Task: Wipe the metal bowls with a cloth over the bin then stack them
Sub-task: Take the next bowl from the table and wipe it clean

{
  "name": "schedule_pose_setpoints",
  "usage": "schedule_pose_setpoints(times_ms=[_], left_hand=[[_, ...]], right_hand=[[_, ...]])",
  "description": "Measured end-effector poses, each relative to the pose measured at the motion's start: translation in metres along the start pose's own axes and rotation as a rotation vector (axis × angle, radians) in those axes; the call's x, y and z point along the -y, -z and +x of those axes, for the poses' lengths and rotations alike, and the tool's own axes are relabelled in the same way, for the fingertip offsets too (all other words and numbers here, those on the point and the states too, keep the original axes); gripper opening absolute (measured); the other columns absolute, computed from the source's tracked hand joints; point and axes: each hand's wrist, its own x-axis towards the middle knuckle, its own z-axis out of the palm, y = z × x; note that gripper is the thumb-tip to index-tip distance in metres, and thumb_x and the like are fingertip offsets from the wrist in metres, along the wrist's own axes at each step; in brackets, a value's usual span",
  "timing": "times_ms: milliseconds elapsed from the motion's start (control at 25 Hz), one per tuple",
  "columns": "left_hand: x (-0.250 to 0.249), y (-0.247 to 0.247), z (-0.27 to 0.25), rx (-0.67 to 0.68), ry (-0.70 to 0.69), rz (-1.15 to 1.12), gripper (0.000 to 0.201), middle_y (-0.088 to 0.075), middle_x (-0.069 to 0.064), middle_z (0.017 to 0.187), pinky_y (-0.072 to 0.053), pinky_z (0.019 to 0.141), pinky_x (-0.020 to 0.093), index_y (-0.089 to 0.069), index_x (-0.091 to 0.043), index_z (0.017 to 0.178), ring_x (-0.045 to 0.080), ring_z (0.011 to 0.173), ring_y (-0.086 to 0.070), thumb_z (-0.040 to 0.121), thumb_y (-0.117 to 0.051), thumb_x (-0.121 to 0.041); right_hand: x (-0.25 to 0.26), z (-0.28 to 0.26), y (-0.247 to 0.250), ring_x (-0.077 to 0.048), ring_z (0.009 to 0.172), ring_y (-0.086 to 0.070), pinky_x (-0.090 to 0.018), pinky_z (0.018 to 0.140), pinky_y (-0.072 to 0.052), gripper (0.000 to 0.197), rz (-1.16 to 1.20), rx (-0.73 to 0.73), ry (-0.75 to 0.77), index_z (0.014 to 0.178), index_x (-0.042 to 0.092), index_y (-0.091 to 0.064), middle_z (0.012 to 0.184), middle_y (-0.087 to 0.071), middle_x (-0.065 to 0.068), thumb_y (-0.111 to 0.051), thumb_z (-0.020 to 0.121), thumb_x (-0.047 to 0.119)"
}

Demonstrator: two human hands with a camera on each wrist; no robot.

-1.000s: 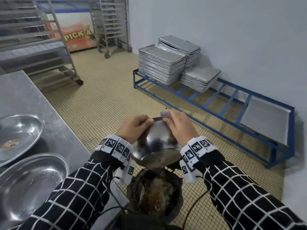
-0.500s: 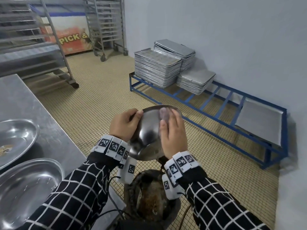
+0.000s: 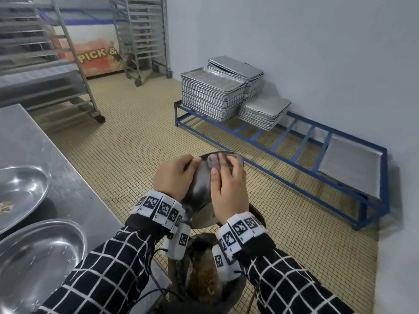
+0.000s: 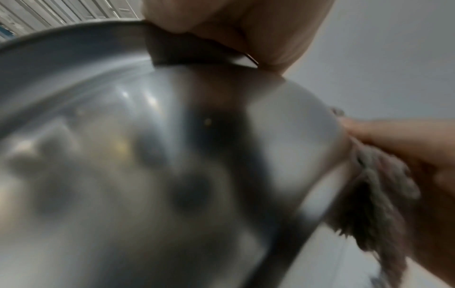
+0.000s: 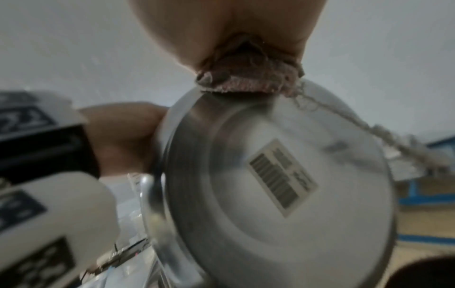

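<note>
I hold a metal bowl (image 3: 200, 193) tilted on its side above the dark bin (image 3: 204, 275). My left hand (image 3: 174, 175) grips the bowl's rim, thumb over the edge. My right hand (image 3: 229, 189) lies on the bowl's outer wall and presses a small pinkish-grey cloth (image 3: 213, 163) against it near the rim. In the left wrist view the bowl (image 4: 172, 155) fills the frame, with the frayed cloth (image 4: 376, 185) at its right side. The right wrist view shows the bowl's base (image 5: 283, 185) with a barcode sticker (image 5: 283, 177) and the cloth (image 5: 248, 79) bunched under my palm.
A steel table (image 3: 45, 155) on the left carries two wide metal dishes (image 3: 20, 191) (image 3: 38, 259). A blue floor rack (image 3: 294, 141) along the right wall holds stacks of baking trays (image 3: 210, 96). Wheeled tray racks (image 3: 140, 37) stand behind on the tiled floor.
The bowl has tipped up from lying base-up to standing on its side. My right hand with the cloth slid from the far rim down across the outer wall.
</note>
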Motion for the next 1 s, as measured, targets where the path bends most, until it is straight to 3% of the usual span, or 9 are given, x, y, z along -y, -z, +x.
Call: schedule_pose_setpoints(times_ms=[160, 320, 400, 480, 600, 680, 840, 920, 1000], left_hand=[[0.005, 0.005, 0.001, 0.004, 0.017, -0.051, 0.037, -0.061, -0.003, 0.064, -0.044, 0.059, 0.032, -0.062, -0.019, 0.075, 0.015, 0.063, -0.056, 0.096, -0.045, -0.045], [0.020, 0.010, 0.000, 0.016, 0.133, -0.273, 0.033, -0.064, 0.003, 0.066, -0.049, 0.065, 0.036, -0.067, -0.019, 0.076, 0.021, 0.066, -0.060, 0.094, -0.052, -0.043], [0.029, 0.012, -0.002, -0.001, 0.240, -0.440, 0.032, -0.065, 0.010, 0.067, -0.051, 0.063, 0.037, -0.068, -0.016, 0.075, 0.023, 0.063, -0.060, 0.093, -0.056, -0.040], [0.036, 0.013, -0.006, -0.035, 0.337, -0.570, 0.027, -0.066, 0.006, 0.066, -0.051, 0.057, 0.027, -0.069, -0.018, 0.075, 0.015, 0.059, -0.060, 0.092, -0.058, -0.036], [0.042, 0.013, -0.012, -0.052, 0.379, -0.662, 0.021, -0.067, -0.003, 0.068, -0.049, 0.053, 0.013, -0.068, -0.022, 0.078, 0.003, 0.058, -0.061, 0.093, -0.057, -0.032], [0.048, 0.012, -0.012, -0.012, 0.351, -0.574, 0.017, -0.068, -0.004, 0.077, -0.051, 0.062, 0.018, -0.067, -0.026, 0.083, 0.007, 0.069, -0.063, 0.094, -0.056, -0.032], [0.047, 0.013, -0.015, 0.169, 0.240, -0.415, 0.014, -0.063, -0.015, 0.098, -0.049, 0.076, 0.025, -0.060, -0.034, 0.107, 0.005, 0.092, -0.060, 0.094, -0.056, -0.030], [0.037, 0.012, -0.017, 0.245, 0.202, -0.407, 0.020, -0.063, -0.017, 0.099, -0.050, 0.080, 0.027, -0.059, -0.034, 0.113, 0.004, 0.094, -0.060, 0.094, -0.056, -0.031], [0.026, 0.011, -0.017, 0.356, 0.157, -0.320, 0.017, -0.063, -0.016, 0.095, -0.047, 0.075, 0.021, -0.059, -0.031, 0.111, 0.002, 0.090, -0.059, 0.095, -0.053, -0.034]], right_hand=[[-0.011, 0.013, 0.003, -0.018, 0.123, -0.044, -0.023, 0.093, -0.038, 0.047, 0.255, -0.059, -0.353, 0.139, 0.010, -0.045, 0.137, -0.040, -0.004, -0.030, 0.101, 0.035], [-0.042, 0.013, 0.003, -0.024, 0.120, -0.047, -0.029, 0.101, -0.036, 0.041, 0.539, -0.082, -0.718, 0.131, 0.010, -0.054, 0.126, -0.048, -0.010, -0.032, 0.102, 0.029], [-0.055, 0.010, 0.006, -0.022, 0.113, -0.052, -0.029, 0.097, -0.041, 0.038, 0.569, -0.044, -0.687, 0.122, 0.008, -0.058, 0.110, -0.055, -0.003, -0.034, 0.102, 0.030], [-0.059, 0.006, 0.013, -0.016, 0.097, -0.052, -0.023, 0.082, -0.038, 0.036, 0.561, 0.009, -0.610, 0.120, 0.011, -0.058, 0.095, -0.055, 0.009, -0.033, 0.103, 0.030], [-0.063, 0.004, 0.020, -0.012, 0.097, -0.051, -0.024, 0.083, -0.035, 0.037, 0.479, 0.078, -0.523, 0.127, 0.016, -0.053, 0.102, -0.055, 0.008, -0.032, 0.103, 0.035], [-0.065, 0.007, 0.020, -0.010, 0.097, -0.051, -0.023, 0.081, -0.035, 0.036, 0.437, 0.074, -0.478, 0.127, 0.015, -0.052, 0.104, -0.055, 0.009, -0.033, 0.103, 0.033], [-0.056, 0.019, 0.024, -0.013, 0.085, -0.052, -0.011, 0.060, -0.033, 0.027, 0.197, 0.166, -0.258, 0.108, 0.007, -0.053, 0.094, -0.053, 0.003, -0.036, 0.102, 0.027], [-0.043, 0.023, 0.024, -0.013, 0.085, -0.049, -0.011, 0.063, -0.032, 0.022, 0.074, 0.279, -0.123, 0.100, 0.008, -0.051, 0.093, -0.051, 0.002, -0.037, 0.101, 0.026], [-0.031, 0.025, 0.018, -0.012, 0.091, -0.050, -0.017, 0.075, -0.038, 0.026, -0.012, 0.354, -0.001, 0.102, 0.008, -0.054, 0.098, -0.053, 0.001, -0.038, 0.101, 0.027]])
